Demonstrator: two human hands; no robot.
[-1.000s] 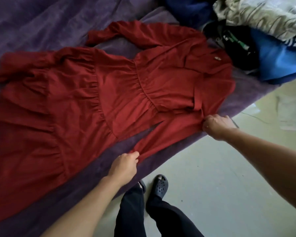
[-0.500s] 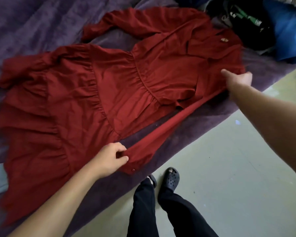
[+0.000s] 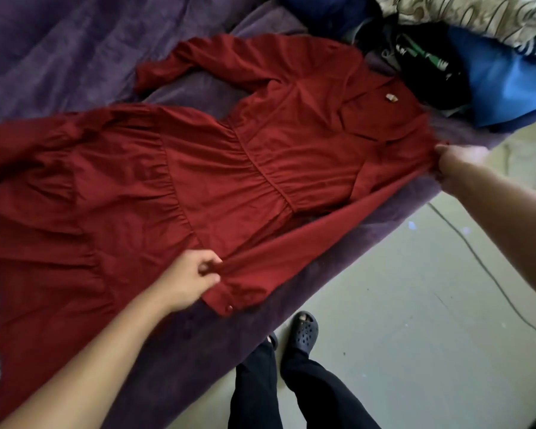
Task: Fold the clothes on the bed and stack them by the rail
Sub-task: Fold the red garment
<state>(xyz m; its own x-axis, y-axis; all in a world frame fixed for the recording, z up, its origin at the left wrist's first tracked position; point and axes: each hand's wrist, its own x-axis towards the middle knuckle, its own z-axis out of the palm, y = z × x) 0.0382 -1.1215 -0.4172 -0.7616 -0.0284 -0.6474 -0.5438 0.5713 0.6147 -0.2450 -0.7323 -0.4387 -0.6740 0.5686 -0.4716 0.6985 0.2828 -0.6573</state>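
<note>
Long red dress [image 3: 198, 181] flat on bed, near sleeve [image 3: 307, 243] held taut

Nearest, two legs in black trousers [image 3: 254, 391] stand on the pale floor [image 3: 415, 351], one black perforated clog [image 3: 304, 331] in view. Just beyond, the left hand [image 3: 192, 278] pinches the cuff of the near sleeve, fingers curled round cloth beside a single red button [image 3: 229, 309]. The sleeve runs taut along the bed's edge to the right hand [image 3: 455, 164], fingers closed on fabric at the shoulder. Between and beyond the hands the one dress, tiered gathered woven cloth, lies flat on the plush purple bedcover [image 3: 75, 57], its second sleeve [image 3: 229, 60] bent on the far side. Farthest right, a heap: one black garment with green print [image 3: 427, 63], one blue garment [image 3: 508, 85], one cream patterned fabric [image 3: 477, 17]
</note>
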